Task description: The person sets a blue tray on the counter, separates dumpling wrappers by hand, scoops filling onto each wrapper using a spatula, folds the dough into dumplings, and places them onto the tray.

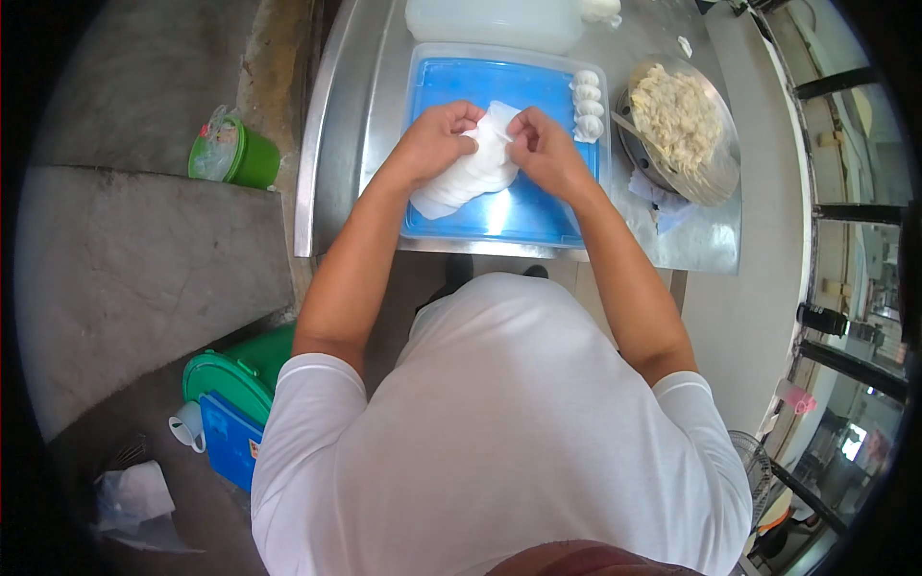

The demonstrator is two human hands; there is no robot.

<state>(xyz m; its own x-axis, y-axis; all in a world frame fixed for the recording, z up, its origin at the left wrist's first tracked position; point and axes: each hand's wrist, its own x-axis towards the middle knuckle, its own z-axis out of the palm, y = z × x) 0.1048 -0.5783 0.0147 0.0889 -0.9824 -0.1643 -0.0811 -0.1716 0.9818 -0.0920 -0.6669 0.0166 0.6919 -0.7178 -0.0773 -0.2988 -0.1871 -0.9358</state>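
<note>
A stack of thin white dumpling wrappers (466, 180) lies on the blue tray (442, 82), with its upper edge raised between my hands. My left hand (440, 142) pinches the wrappers at their left edge, thumb and fingers closed. Opposite it, my right hand (547, 152) grips the upper right corner between thumb and forefinger. Several folded white dumplings (587, 106) stand in a row along the tray's right side, just beyond my right hand. How many wrapper layers each hand holds is hidden.
Right of the tray, a metal bowl (725, 158) holds pale chopped filling (675, 115) and a spatula (639, 134). A translucent container (495, 21) stands behind the tray on the steel table (336, 125). A green bucket (254, 158) is off to the left.
</note>
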